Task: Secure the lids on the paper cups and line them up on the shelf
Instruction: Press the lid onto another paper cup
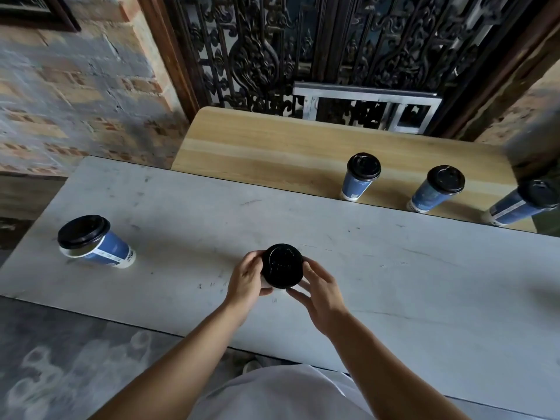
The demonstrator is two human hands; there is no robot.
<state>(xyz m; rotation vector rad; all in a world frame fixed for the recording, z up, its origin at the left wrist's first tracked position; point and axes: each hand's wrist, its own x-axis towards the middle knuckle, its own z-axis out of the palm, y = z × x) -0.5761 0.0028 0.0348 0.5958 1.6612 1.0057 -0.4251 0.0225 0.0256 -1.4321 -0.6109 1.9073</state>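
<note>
A paper cup with a black lid (282,265) stands on the grey stone counter (394,268), seen from above. My left hand (247,278) wraps its left side and my right hand (318,287) cups its right side, fingers on the lid's rim. Another blue cup with a black lid (91,241) stands at the counter's left. On the wooden shelf (257,147) behind the counter, three lidded blue cups stand in a row: one (360,175), a second (438,187), and a third (521,204) at the right edge.
A brick wall (75,95) rises at the left. A black ornate iron grille (333,47) and a metal frame (366,107) stand behind the shelf. The left part of the shelf holds nothing.
</note>
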